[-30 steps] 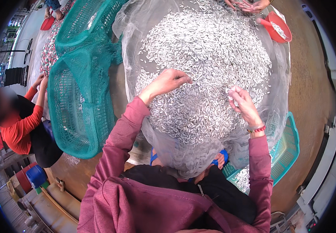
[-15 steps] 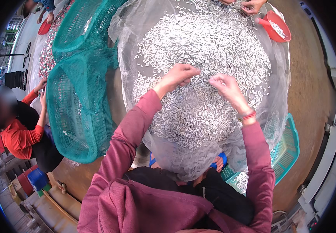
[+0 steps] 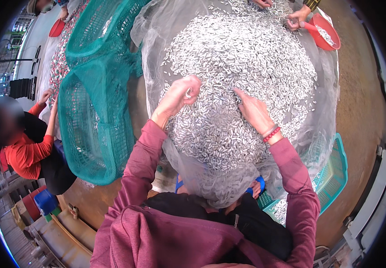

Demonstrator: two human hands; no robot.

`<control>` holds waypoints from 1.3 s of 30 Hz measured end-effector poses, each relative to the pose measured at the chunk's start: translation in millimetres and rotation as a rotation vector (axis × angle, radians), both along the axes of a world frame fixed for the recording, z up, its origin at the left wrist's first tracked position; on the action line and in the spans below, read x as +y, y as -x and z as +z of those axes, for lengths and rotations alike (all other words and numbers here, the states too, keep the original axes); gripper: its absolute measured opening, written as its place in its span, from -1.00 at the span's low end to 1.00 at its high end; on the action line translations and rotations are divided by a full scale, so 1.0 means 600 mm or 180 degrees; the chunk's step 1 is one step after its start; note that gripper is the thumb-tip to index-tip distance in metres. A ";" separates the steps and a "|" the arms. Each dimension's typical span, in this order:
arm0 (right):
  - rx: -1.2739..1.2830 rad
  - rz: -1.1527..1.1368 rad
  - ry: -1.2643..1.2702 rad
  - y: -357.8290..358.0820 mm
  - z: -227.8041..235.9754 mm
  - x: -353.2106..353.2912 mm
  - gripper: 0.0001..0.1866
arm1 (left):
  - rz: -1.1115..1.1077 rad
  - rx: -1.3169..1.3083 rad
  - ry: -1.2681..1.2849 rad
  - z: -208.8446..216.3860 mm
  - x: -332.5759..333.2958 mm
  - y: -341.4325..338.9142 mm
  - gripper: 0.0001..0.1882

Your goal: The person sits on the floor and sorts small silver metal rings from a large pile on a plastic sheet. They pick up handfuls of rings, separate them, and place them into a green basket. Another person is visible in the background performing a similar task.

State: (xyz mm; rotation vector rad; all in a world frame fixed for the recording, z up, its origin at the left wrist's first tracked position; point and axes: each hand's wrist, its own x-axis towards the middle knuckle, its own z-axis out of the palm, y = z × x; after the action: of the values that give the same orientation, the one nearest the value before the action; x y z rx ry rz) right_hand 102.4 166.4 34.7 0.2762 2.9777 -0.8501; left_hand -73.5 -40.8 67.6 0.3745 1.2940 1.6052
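Observation:
A broad heap of small white-grey oblong pieces (image 3: 219,129), some of them hook-shaped, covers the table in front of me. Over its left side my left hand (image 3: 177,97) is curled closed, with a small whitish curved piece (image 3: 188,93) showing between the fingers. To the right, my right hand (image 3: 254,111) has its index finger stretched out at the middle of the heap, the other fingers bent; I see nothing held in it. Sheer white netting (image 3: 219,183) lies under the heap and hangs over the near edge.
Two baskets draped in green net (image 3: 95,129) stand at the left, beside a person in orange (image 3: 30,156). At the far right, another person's hand (image 3: 296,20) is near a red scoop (image 3: 324,38). A turquoise basket (image 3: 335,174) sits low at the right.
My hands have moved apart. The left drew back leftward and curled closed; the right came slightly nearer to me, its index finger now stretched toward the heap.

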 end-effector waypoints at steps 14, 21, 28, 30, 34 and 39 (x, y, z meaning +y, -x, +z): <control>-0.0260 -0.0412 0.0396 -0.026 0.062 0.019 -0.80 | -0.0140 0.3701 0.1637 -0.100 0.106 0.024 -0.76; 0.0538 -0.1353 0.1426 -0.059 0.120 0.032 -0.89 | -0.0373 0.2735 0.1042 -0.014 0.088 -0.021 -0.74; 0.0515 -0.1473 0.2450 -0.044 0.157 0.022 -0.93 | -0.0379 0.3069 0.1066 0.096 0.014 0.002 -0.75; 0.0422 -0.1328 0.3899 -0.059 0.182 0.030 -0.94 | -0.0323 0.2512 0.1271 0.099 -0.005 0.013 -0.76; 0.0526 -0.0848 0.4891 -0.072 0.197 0.054 -0.86 | -0.0160 0.2165 0.1264 0.066 -0.013 0.023 -0.74; 0.0070 -0.0622 0.5536 -0.058 0.172 0.040 -0.81 | -0.0131 0.0495 0.0620 0.036 0.004 -0.005 -0.79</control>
State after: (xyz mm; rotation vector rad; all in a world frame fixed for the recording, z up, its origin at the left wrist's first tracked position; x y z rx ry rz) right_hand 137.4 190.2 138.1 0.3783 1.2148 -2.7726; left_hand -70.7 -38.6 89.2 0.4081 1.5371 1.4235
